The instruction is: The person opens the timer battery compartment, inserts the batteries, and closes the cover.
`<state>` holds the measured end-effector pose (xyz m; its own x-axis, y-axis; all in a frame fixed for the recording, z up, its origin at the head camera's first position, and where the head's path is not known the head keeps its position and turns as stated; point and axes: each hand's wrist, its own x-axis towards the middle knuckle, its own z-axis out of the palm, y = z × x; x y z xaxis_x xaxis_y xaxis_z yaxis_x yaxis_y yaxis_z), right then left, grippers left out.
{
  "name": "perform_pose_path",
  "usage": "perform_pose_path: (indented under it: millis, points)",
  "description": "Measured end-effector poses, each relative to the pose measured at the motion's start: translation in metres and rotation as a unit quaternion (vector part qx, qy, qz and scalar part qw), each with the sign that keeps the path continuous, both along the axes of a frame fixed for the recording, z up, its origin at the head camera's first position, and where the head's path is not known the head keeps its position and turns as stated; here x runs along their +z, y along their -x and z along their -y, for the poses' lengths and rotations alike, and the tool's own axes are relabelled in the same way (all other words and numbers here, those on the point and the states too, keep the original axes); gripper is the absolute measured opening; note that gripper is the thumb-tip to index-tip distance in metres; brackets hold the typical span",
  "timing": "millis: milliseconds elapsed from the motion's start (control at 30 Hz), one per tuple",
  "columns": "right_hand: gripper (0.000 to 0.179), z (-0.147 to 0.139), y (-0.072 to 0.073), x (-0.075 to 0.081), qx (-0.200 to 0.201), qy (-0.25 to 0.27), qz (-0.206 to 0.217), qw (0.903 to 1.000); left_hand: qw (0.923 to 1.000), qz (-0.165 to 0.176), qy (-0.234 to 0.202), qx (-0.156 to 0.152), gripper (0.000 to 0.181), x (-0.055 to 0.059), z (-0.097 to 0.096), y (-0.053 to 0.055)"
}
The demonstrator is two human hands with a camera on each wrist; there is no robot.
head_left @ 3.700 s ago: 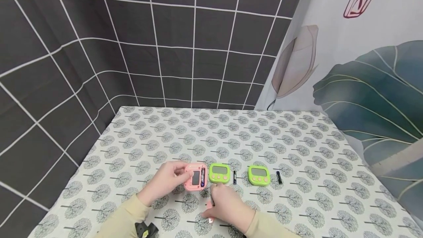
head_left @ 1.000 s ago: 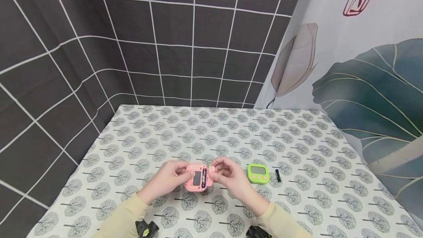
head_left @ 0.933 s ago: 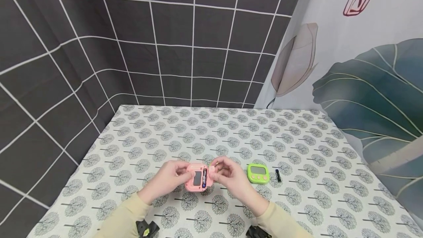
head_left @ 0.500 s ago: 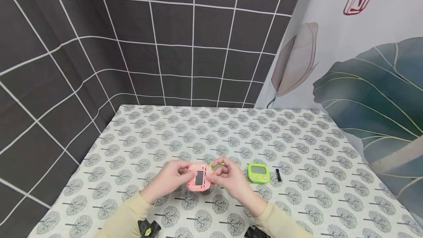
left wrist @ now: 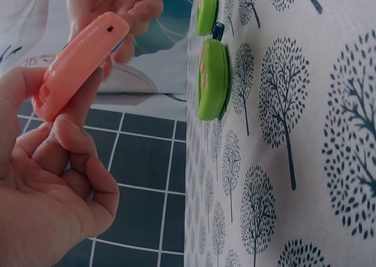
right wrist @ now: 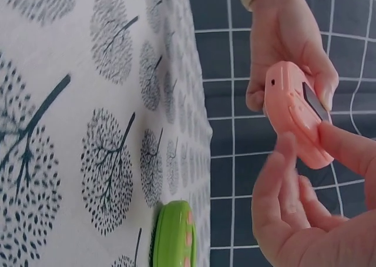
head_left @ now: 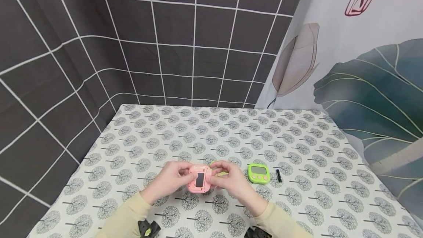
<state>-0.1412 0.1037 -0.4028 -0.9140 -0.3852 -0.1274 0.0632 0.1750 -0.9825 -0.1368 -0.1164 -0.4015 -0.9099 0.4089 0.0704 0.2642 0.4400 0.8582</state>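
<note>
A pink digital timer [head_left: 199, 180] is held above the table, its back with a dark rectangular panel turned up. My left hand [head_left: 170, 177] pinches its left side between thumb and fingers. On the right side, my right hand [head_left: 232, 180] has its thumb on the back near the edge and a fingertip against the side, seen in the right wrist view on the pink timer [right wrist: 294, 117]. The battery slot is covered; no battery shows there. Partly hidden behind the right hand lies a green timer [head_left: 222, 173].
Right of my hands, another green timer [head_left: 259, 173] lies face up with a dark battery [head_left: 279, 176] beside it. A tree-print cloth [head_left: 198, 139] covers the table. Dark gridded fabric [head_left: 172, 58] hangs behind and at left, a pale leaf-print curtain [head_left: 360, 94] at right.
My right hand let go of a green timer's area, brought a small pink battery cover to the pink timer, and laid it over the battery slot. My left hand kept its hold.
</note>
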Motion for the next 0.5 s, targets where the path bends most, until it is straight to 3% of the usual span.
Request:
perform_pose_path:
  millis: [167, 500]
  points:
    - [0.040, -0.0021, -0.0004, 0.0018, 0.028, 0.011, 0.019, 0.9994, 1.0000, -0.001, 0.001, -0.008, 0.027, 0.0007, 0.0002, -0.0001]
    - [0.034, -0.0049, 0.0012, 0.0022, 0.035, -0.004, 0.014, 0.9993, 0.9995, -0.019, 0.015, -0.020, 0.024, 0.0010, -0.0010, 0.0001]
